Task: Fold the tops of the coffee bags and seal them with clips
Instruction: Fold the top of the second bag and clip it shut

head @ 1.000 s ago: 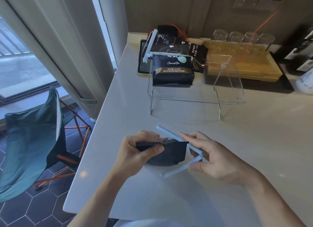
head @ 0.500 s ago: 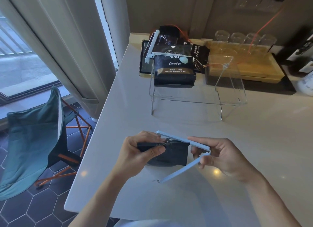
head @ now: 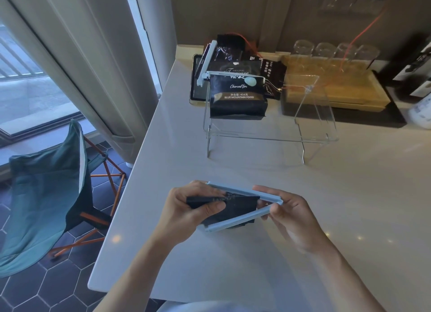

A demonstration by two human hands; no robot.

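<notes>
Above the near part of the white counter I hold a black coffee bag (head: 240, 205) with its top folded over. My left hand (head: 189, 209) pinches the folded top at its left end. My right hand (head: 286, 215) grips the hinge end of a long light-blue clip (head: 235, 224). The clip stands open in a V, one arm behind the fold and one in front of the bag. Farther back, a second black coffee bag (head: 236, 97) sits on a clear acrylic stand (head: 268, 134), with a white clip (head: 205, 65) at its top left.
More dark coffee bags (head: 272, 72) lean behind the stand. A wooden tray (head: 335, 92) with several upturned glasses (head: 333, 51) stands at the back right. The counter's left edge (head: 130, 186) drops to a tiled floor with a teal folding chair (head: 46, 195).
My right hand has slid the open clip leftward over the folded bag top, so the bag now lies deeper between its arms. The left hand keeps its pinch on the fold.
</notes>
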